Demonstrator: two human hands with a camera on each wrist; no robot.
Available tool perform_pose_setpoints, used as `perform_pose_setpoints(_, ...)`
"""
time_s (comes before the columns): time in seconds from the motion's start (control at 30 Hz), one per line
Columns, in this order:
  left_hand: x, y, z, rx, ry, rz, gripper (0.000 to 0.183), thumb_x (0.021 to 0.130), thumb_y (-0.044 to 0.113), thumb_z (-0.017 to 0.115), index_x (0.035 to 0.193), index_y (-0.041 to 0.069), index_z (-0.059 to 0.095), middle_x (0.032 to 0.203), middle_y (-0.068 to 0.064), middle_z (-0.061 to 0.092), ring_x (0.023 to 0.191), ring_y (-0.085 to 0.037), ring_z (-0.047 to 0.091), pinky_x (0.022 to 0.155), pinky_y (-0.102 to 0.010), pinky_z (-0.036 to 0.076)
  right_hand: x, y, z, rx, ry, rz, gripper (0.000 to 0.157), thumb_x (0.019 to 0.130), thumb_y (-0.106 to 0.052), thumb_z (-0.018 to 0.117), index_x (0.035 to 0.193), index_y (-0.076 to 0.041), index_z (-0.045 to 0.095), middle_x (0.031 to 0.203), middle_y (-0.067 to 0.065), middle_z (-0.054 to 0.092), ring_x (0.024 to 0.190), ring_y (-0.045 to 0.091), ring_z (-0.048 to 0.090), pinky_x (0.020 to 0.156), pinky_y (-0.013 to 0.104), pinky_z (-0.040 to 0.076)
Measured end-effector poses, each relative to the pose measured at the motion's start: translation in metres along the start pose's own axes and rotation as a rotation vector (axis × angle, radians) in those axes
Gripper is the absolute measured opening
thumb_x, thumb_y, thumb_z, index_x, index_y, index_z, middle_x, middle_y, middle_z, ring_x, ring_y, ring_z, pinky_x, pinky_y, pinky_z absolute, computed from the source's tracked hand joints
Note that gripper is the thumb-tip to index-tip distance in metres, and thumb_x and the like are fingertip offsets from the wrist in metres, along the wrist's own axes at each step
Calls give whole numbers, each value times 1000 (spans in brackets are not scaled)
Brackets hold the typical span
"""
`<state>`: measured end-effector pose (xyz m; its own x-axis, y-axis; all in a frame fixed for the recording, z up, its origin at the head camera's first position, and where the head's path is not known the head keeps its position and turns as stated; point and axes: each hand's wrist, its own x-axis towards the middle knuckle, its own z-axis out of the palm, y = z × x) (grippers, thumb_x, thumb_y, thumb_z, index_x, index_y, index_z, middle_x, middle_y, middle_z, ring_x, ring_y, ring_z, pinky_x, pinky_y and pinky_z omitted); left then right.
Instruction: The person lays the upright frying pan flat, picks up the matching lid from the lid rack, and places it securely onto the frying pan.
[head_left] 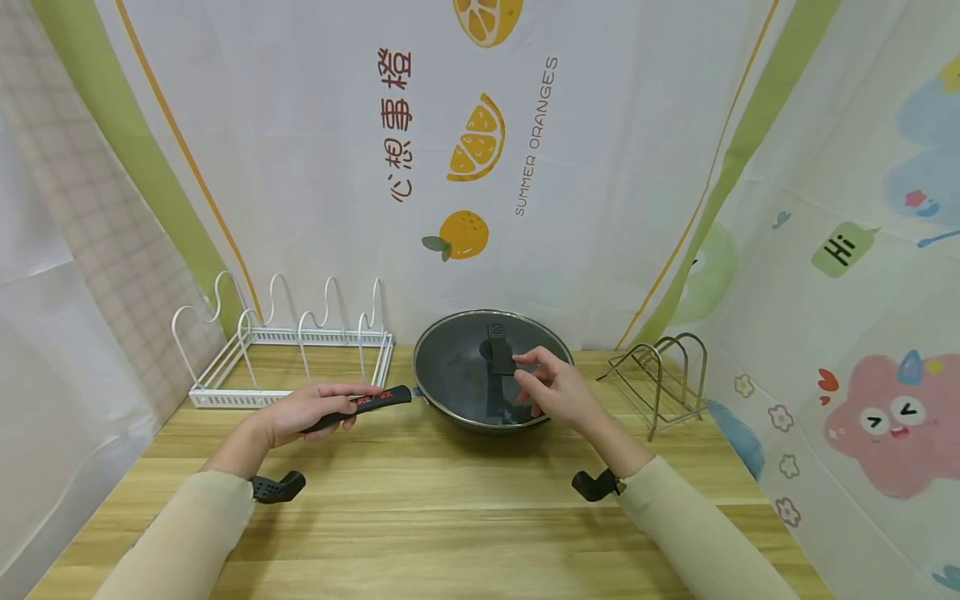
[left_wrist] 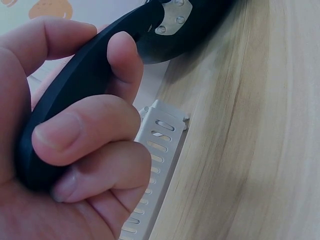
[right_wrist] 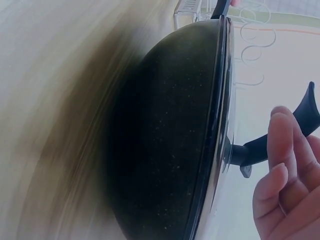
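A dark wok (right_wrist: 160, 135) with a glass lid (head_left: 459, 379) stands at the back middle of the wooden table. My left hand (head_left: 318, 412) grips the wok's long black handle (left_wrist: 75, 85), with the fingers curled round it. Over the lid's right side is my right hand (head_left: 553, 387), its thumb and forefinger apart at the edge of the black lid handle (head_left: 501, 354). In the right wrist view, fingers (right_wrist: 281, 137) overlap that lid handle (right_wrist: 256, 150). Whether they touch it I cannot tell.
To the left of the wok stands a white wire rack (head_left: 243, 398) with curved dividers. A small metal rack (head_left: 660, 379) stands at the right. Behind the wooden table (head_left: 427, 517) hangs a printed curtain (head_left: 315, 167). Black camera mounts show beside both wrists.
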<state>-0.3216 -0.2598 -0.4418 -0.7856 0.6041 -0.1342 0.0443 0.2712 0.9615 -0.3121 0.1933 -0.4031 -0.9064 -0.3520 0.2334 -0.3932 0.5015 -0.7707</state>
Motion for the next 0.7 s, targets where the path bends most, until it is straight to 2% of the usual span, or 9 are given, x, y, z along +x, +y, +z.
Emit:
perform_pose_setpoints(0.07, 0, 0, 0, 3, 1, -3, 49, 111, 18, 57, 159, 7, 57, 91, -5, 66, 52, -5, 40, 48, -18, 33, 1, 0, 0, -9, 8, -10, 30, 111, -27, 66, 138, -15, 67, 91, 11, 78, 66, 21, 69, 63, 35, 61)
perform_pose_setpoints(0.17, 0, 0, 0, 2, 1, -7, 49, 111, 18, 57, 159, 7, 57, 91, -5, 65, 52, -5, 40, 48, -18, 33, 4, 1, 1, -46, 39, -48, 26, 108, -26, 69, 132, -15, 70, 109, 11, 75, 74, 17, 65, 67, 30, 58)
perform_pose_setpoints(0.3, 0, 0, 0, 3, 3, -13, 49, 111, 18, 57, 159, 7, 56, 91, -5, 65, 52, -5, 39, 48, -18, 33, 8, 4, 1, -91, 67, -122, 18, 106, -23, 71, 121, -13, 72, 144, 12, 66, 87, 16, 65, 75, 29, 56)
perform_pose_setpoints(0.4, 0, 0, 0, 9, 3, -10, 49, 112, 17, 56, 160, 7, 56, 90, -5, 66, 53, -5, 40, 48, -18, 33, 11, 5, 1, -81, 44, -147, 14, 107, -22, 70, 118, -13, 69, 163, 10, 56, 96, 17, 70, 79, 30, 58)
perform_pose_setpoints(0.5, 1, 0, 0, 10, 2, -6, 49, 112, 16, 55, 160, 6, 55, 90, -5, 66, 54, -4, 41, 49, -18, 34, 13, 6, 0, -57, 13, -141, 13, 108, -23, 68, 117, -14, 65, 168, 5, 53, 99, 17, 72, 76, 30, 58)
perform_pose_setpoints(0.7, 0, 1, 0, -1, 1, -6, 49, 112, 16, 55, 160, 5, 55, 90, -4, 66, 54, -4, 41, 49, -18, 33, 18, 7, 0, -14, -22, -120, 15, 108, -25, 68, 116, -14, 61, 168, 1, 54, 96, 19, 70, 73, 31, 54)
